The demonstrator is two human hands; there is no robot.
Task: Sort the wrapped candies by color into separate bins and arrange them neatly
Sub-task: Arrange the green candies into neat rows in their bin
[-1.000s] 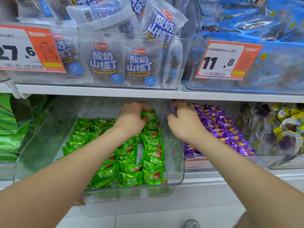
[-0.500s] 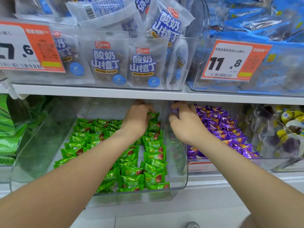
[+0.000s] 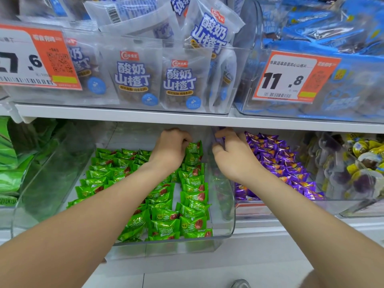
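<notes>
Left hand (image 3: 170,150) pinched the rearmost green candy (image 3: 194,147); right hand (image 3: 234,161) gripped a purple candy (image 3: 219,140), purple pile (image 3: 276,161) just right of it.

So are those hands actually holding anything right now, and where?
The left hand seems to pinch a green candy by its top edge. The right hand seems to pinch a purple candy, mostly hidden by its fingers.

green wrapped candies (image 3: 193,196) lie in rows (mostly flat) in a clear bin (image 3: 226,204); purple candies (image 3: 276,161) fill the next.
</notes>
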